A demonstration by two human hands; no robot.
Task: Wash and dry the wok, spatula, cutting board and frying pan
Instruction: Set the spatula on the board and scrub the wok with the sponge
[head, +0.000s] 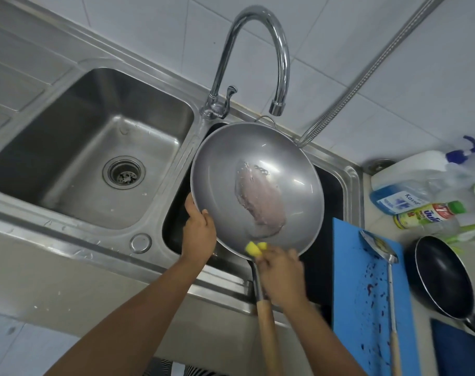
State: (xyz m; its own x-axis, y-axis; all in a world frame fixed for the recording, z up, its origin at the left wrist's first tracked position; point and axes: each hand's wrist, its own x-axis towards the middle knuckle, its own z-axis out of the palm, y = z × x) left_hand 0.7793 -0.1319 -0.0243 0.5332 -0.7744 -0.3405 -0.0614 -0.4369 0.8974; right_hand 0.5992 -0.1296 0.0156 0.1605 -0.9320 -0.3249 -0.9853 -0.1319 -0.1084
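i'm seeing large white wall tiles [366,36] glaring softly behind a stainless double sink unit [68,221]. a chrome gooseneck tap [283,50] is rising from its divider, a ribbed metal hose [366,69] is running diagonally up the wall to the right, and pale floor tiles [16,348] are showing at lower left.

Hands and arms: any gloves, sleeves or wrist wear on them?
No gloves: the left hand and right hand are bare. The left forearm and right forearm are bare down to the frame's bottom edge, no sleeve in view. No watch, bracelet or ring shows, though the right hand is motion-blurred, so a thin ring there could be missed.
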